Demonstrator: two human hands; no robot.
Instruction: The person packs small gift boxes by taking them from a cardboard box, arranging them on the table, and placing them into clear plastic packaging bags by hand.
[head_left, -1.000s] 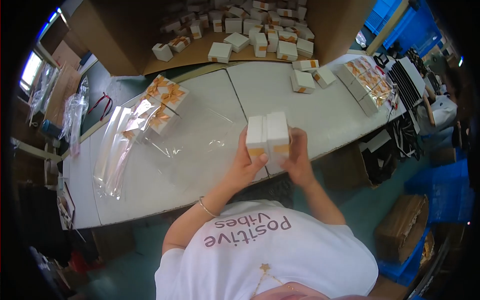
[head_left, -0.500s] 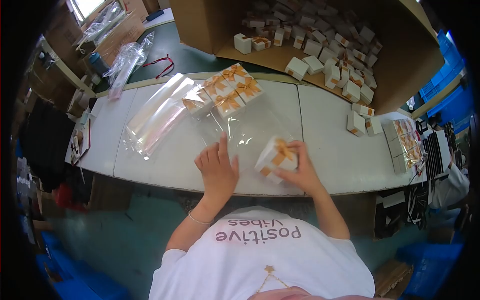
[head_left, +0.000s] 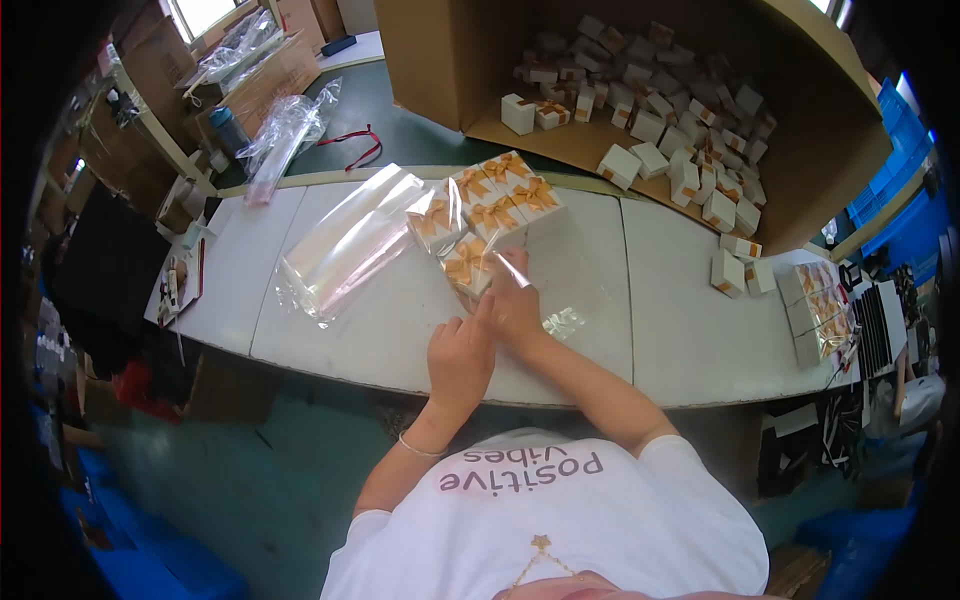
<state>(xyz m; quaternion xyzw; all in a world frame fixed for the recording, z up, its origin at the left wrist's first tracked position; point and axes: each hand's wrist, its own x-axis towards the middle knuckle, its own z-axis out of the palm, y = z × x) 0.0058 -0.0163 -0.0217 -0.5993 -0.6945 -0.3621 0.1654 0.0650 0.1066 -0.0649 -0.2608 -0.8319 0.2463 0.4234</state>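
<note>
My right hand (head_left: pixel 516 305) reaches through the clear plastic bag (head_left: pixel 580 255), its fingers closed on the side of a small white gift box (head_left: pixel 467 265) with a gold bow. That box sits against a block of several like boxes (head_left: pixel 497 213) inside the bag. Just left of my right wrist is my left hand (head_left: pixel 462 355), index finger stretched toward the held box, other fingers loosely bent. Its fingertip is at the bag's near edge; whether it touches the box I cannot tell.
A stack of clear film bags (head_left: pixel 350 240) lies to the left. Behind, a big cardboard carton (head_left: pixel 425 70) on its side spills several white boxes (head_left: pixel 725 210). A wrapped pack of boxes (head_left: pixel 818 310) stands at the right end. A red ribbon (head_left: pixel 368 145) lies at the back.
My right hand has carried the gift box leftward and forward into the bag, against the other boxes. My left hand stays near the bag's edge, now close to my right hand.
</note>
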